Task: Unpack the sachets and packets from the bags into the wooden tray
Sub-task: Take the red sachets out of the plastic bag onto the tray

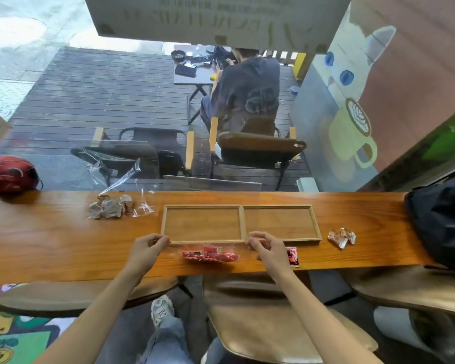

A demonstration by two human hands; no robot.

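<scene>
A wooden tray with two empty compartments lies on the counter. Just in front of it sits a clear bag of red sachets. My left hand pinches the bag's left end and my right hand pinches its right end, both at the tray's near rim. One loose red sachet lies right of my right hand. A second clear bag holding pale brown-and-white packets rests at the back left. A few loose red-and-white sachets lie right of the tray.
The long wooden counter faces a window. A black bag sits on its right end and a red bag beyond its left end. Wooden stools stand below. A person sits outside on the deck.
</scene>
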